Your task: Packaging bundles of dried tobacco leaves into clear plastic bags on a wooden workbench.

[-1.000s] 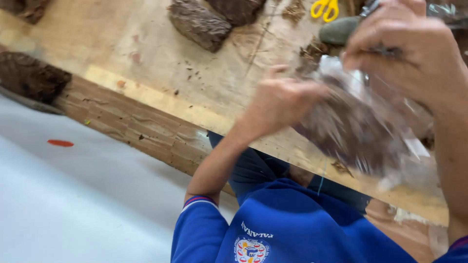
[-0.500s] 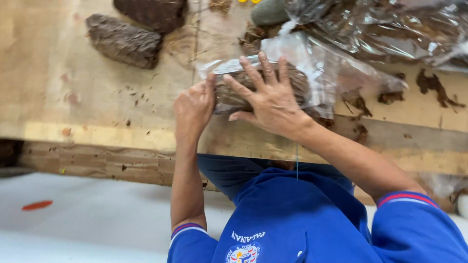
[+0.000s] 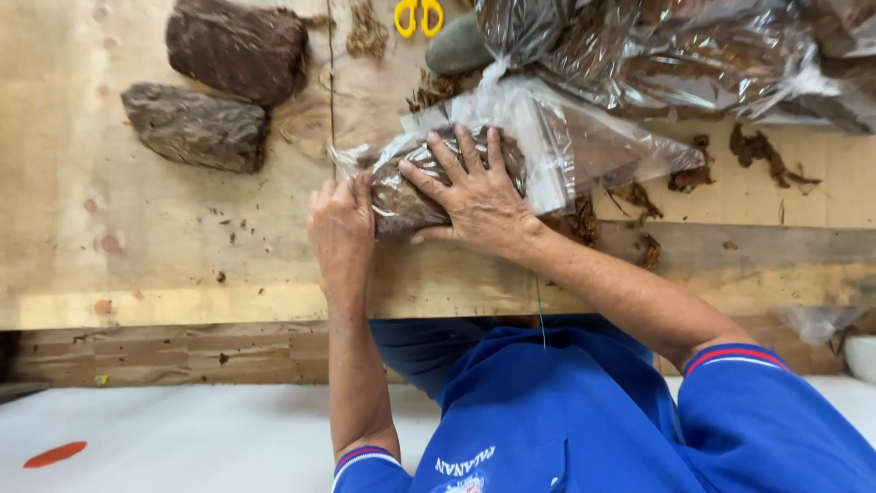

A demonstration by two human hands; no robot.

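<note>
A: State of grip; report.

B: Right hand (image 3: pixel 470 196) lies flat with fingers spread on top of the clear plastic bag (image 3: pixel 511 151), pressing its dark brown leaf bundle (image 3: pixel 411 192) down; left hand (image 3: pixel 339 228) is cupped against the bundle's near end, touching the film; whether those fingers pinch the plastic cannot be told. The bag rests on the wooden table (image 3: pixel 182 265), near its front edge.

A: Failure modes?

B: In my judgement: the bag mouth hangs loose beyond the right hand; uneven pressing could push crumbs out; thin film could split under the fingertips; the bundle could slide toward the edge.

A: Surroundings?

B: Two pressed dark blocks (image 3: pixel 219 87) lie well apart to one side; yellow-handled scissors (image 3: pixel 418 14) and a grey stone (image 3: pixel 456 46) lie beyond the bag; more filled bags (image 3: pixel 693 55) lie farther along; leaf scraps (image 3: pixel 757 155) litter the boards; below the table, a pale floor (image 3: pixel 182 438) with a red mark (image 3: pixel 55 454).
</note>
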